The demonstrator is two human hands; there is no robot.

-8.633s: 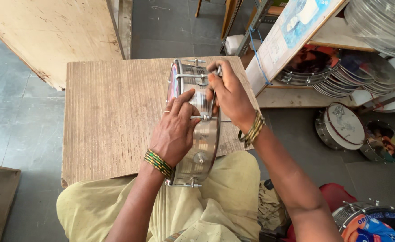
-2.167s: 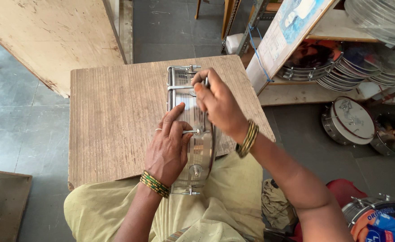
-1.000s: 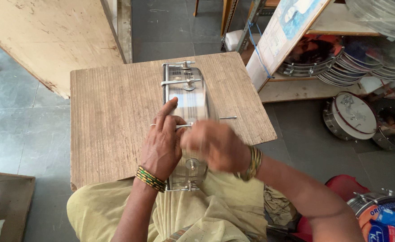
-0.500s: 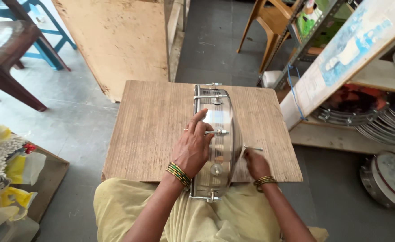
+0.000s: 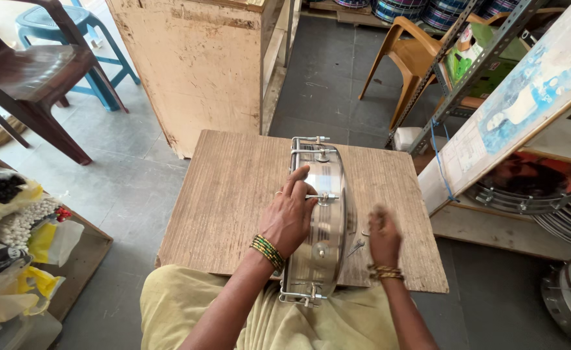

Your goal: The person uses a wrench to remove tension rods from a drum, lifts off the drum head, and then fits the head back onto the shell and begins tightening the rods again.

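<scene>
1. While the left hand [image 5: 292, 217] lies flat on the metal drum shell [image 5: 321, 220], its fingers are spread and loose, pressing the shell's curved side rather than closing round it.
2. That drum shell stands on its edge across the middle of the wooden table [image 5: 233, 201], its near end over the person's lap and its far end pointing toward the wooden cabinet [image 5: 201, 65].
3. Tension rods [image 5: 311, 154] with small lugs run across the shell at its far end, at its middle near the left fingertips, and at its near end.
4. To the right of the shell, the right hand [image 5: 384, 236] sits on the table, blurred; whether its fingers are closed on anything cannot be told.
5. A small metal piece [image 5: 356, 246] lies on the table between the shell and the right hand.
6. Both wrists carry bangles [image 5: 267, 251].
7. Stacked drum hoops [image 5: 531, 194] rest on a low shelf at the right, and an orange plastic chair [image 5: 415, 58] stands beyond the table.
</scene>
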